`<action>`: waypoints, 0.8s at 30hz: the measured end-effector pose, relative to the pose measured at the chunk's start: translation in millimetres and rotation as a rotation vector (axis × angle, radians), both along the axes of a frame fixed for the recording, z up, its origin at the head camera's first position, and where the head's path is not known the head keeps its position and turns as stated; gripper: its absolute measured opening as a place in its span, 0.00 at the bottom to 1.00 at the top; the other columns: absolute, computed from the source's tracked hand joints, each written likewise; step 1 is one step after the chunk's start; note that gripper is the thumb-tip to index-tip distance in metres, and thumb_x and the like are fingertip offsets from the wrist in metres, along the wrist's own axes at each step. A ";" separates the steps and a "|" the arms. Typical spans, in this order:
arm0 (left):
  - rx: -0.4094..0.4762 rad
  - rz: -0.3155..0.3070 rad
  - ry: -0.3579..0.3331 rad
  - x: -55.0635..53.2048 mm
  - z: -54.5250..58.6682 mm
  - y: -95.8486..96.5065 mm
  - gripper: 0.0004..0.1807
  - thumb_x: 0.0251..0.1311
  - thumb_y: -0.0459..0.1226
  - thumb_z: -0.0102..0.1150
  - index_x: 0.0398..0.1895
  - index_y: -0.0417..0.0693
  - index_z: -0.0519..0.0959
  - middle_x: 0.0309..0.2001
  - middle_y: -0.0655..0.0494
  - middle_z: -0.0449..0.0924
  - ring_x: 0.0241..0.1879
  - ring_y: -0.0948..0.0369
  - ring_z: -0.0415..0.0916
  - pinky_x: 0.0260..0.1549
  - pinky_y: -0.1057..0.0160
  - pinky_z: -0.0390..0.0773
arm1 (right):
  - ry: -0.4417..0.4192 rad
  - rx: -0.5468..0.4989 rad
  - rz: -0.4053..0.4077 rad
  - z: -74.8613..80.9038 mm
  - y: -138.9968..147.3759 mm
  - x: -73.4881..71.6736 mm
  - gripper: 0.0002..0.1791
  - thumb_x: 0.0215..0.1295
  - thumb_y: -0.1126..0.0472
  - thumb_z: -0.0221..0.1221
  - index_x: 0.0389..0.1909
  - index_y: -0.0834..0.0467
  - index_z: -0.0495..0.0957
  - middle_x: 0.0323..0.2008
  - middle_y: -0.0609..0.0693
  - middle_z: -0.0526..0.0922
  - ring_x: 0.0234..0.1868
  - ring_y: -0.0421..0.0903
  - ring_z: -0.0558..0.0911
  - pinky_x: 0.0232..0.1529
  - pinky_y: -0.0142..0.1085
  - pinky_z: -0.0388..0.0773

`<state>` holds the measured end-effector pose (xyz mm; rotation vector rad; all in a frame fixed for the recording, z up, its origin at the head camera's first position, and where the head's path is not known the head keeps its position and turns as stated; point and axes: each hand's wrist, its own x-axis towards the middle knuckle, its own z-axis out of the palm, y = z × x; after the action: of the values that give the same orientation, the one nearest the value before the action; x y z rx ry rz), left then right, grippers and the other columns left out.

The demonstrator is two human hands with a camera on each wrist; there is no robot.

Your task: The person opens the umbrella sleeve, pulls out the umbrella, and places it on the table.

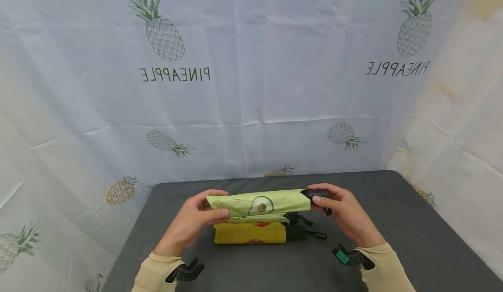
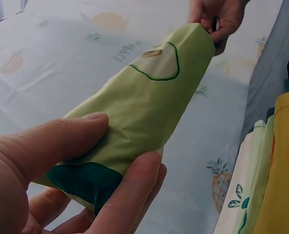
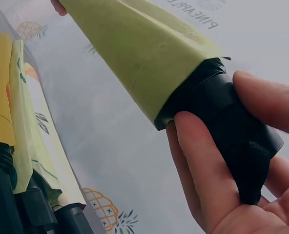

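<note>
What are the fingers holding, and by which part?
The green avocado-print umbrella: the left fingers hold its fabric end, the right fingers its black handle.

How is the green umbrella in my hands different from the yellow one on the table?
The green umbrella has an avocado print, while the yellow umbrella shows reddish patches. The green umbrella is held up between your left hand and right hand; the yellow umbrella lies on the table. Both are folded, with black handles toward your right.
</note>
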<state>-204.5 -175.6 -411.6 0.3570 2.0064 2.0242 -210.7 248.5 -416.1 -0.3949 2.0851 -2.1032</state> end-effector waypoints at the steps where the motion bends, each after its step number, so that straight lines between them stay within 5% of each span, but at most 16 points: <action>1: 0.001 0.002 0.003 0.1 0.0 -0.1 0.33 0.67 0.34 0.75 0.74 0.39 0.74 0.57 0.44 0.80 0.54 0.50 0.86 0.58 0.49 0.91 | -0.003 0.005 -0.003 0.1 -0.1 -0.1 0.18 0.80 0.64 0.61 0.67 0.53 0.83 0.53 0.45 0.84 0.50 0.42 0.90 0.53 0.35 0.89; 9: 0.018 0.007 0.002 1.5 1.5 0.8 0.35 0.68 0.34 0.74 0.75 0.37 0.72 0.56 0.46 0.81 0.55 0.51 0.86 0.59 0.47 0.90 | -0.036 0.094 -0.015 1.0 1.0 -0.4 0.24 0.79 0.60 0.64 0.72 0.57 0.76 0.50 0.46 0.87 0.49 0.45 0.90 0.53 0.38 0.88; 19: 0.009 -0.002 0.004 -1.9 3.4 5.7 0.34 0.67 0.35 0.74 0.74 0.38 0.74 0.55 0.47 0.82 0.54 0.51 0.86 0.59 0.46 0.90 | -0.021 0.093 -0.048 1.9 7.6 -1.6 0.21 0.78 0.61 0.65 0.68 0.56 0.83 0.50 0.42 0.89 0.46 0.43 0.91 0.49 0.38 0.89; 24: -0.001 0.002 -0.011 1.6 2.4 3.5 0.34 0.68 0.34 0.74 0.74 0.37 0.73 0.55 0.48 0.82 0.54 0.52 0.87 0.59 0.47 0.90 | -0.013 0.052 -0.033 -1.3 11.8 0.4 0.19 0.79 0.63 0.63 0.67 0.55 0.84 0.51 0.40 0.89 0.49 0.42 0.91 0.55 0.38 0.90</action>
<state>-202.9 -172.1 -409.3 0.3423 2.0023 2.0215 -210.2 260.3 -417.4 -0.3412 2.1485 -2.0586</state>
